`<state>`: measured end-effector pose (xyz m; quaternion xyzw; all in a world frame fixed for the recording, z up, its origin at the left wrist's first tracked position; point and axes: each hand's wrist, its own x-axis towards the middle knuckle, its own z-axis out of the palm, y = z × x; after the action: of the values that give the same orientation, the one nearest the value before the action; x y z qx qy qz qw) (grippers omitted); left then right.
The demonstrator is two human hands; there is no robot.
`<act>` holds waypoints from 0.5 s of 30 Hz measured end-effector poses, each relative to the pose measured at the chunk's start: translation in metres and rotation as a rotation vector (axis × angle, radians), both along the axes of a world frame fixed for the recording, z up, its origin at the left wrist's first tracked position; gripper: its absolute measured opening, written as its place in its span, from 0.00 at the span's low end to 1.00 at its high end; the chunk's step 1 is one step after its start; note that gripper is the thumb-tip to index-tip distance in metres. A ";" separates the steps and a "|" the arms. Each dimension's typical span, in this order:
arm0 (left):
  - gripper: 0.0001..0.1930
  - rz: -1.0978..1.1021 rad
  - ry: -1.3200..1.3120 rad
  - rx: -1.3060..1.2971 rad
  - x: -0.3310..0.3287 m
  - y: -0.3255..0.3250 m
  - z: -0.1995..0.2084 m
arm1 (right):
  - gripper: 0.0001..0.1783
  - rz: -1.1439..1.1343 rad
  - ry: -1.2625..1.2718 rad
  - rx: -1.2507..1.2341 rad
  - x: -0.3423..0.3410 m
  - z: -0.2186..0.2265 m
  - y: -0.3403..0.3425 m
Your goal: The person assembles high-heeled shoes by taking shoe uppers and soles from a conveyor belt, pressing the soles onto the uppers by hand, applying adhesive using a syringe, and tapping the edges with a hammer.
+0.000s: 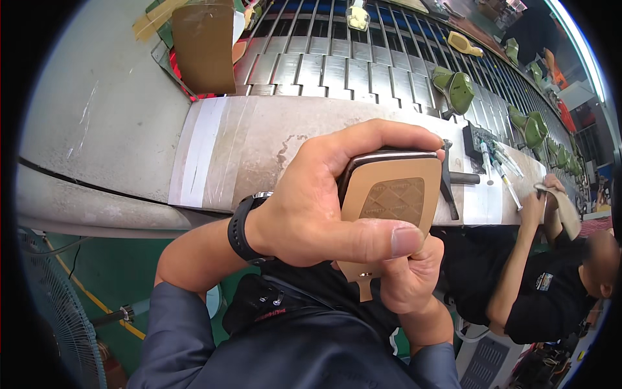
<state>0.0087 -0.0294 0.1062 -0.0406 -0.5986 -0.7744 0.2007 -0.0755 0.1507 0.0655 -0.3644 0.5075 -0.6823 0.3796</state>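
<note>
Both hands hold a shoe (355, 170) close to my body, its tan sole (363, 220) facing up. The sole has a darker textured patch at the wide end and narrows to a small tab near me. My left hand (304, 214) wraps round the wide end, its fingers over the far edge and its thumb pressed on the sole. My right hand (411, 275) grips the narrow end from below and the right; its fingers are partly hidden. Just right of the shoe, a dark hammer-like tool (448, 191) lies on the bench.
The pale bench (259, 149) borders a slatted metal conveyor (324, 71) carrying green shoe lasts (455, 91). Syringes (502, 162) lie by a black block (476, 139). A brown panel (204, 48) stands back left. Right, another person (544, 285) works with a cloth-like piece. A fan (55, 311) stands lower left.
</note>
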 end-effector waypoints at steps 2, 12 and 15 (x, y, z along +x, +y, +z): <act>0.47 -0.002 0.010 -0.018 0.000 0.000 -0.002 | 0.13 -0.026 0.002 -0.031 0.002 0.000 -0.003; 0.33 -0.015 -0.095 0.164 0.000 0.006 0.007 | 0.26 0.014 0.070 0.065 -0.004 0.005 0.001; 0.35 -0.030 -0.052 0.081 -0.004 0.006 0.003 | 0.16 -0.044 -0.091 0.037 -0.007 0.013 0.000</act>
<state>0.0047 -0.0232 0.1095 -0.0213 -0.5712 -0.8017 0.1750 -0.0825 0.1507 0.0782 -0.3149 0.5100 -0.6969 0.3939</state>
